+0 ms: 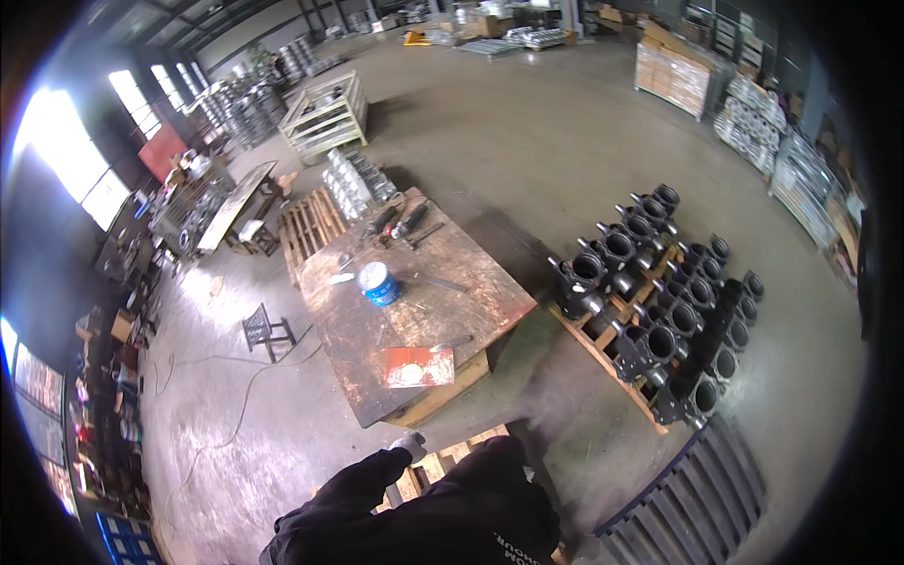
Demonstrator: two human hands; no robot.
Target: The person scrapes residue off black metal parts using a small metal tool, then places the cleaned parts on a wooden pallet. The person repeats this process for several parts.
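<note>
My left hand (411, 444), in a pale grey glove, comes out of a black sleeve just below the near edge of the worn work table (480, 273). It is small in the head view, and how its fingers are set cannot be made out. Nothing shows clearly in it. My right arm (499, 461) is a dark sleeve at the lower middle, its hand out of sight. Nearest on the table lies a red-brown flat piece (419, 368) with a pale round spot. Farther back stands a blue can (379, 284) with a whitish top. Several hand tools (407, 226) lie at the far end.
A wooden pallet (612, 367) with rows of black cast pipe-like parts (659, 341) stands right of the table. Dark slatted grating (692, 499) is at the lower right. Left are a small black stool (268, 331) and a cable (247, 400) across the floor. Pallet slats (435, 468) lie below me.
</note>
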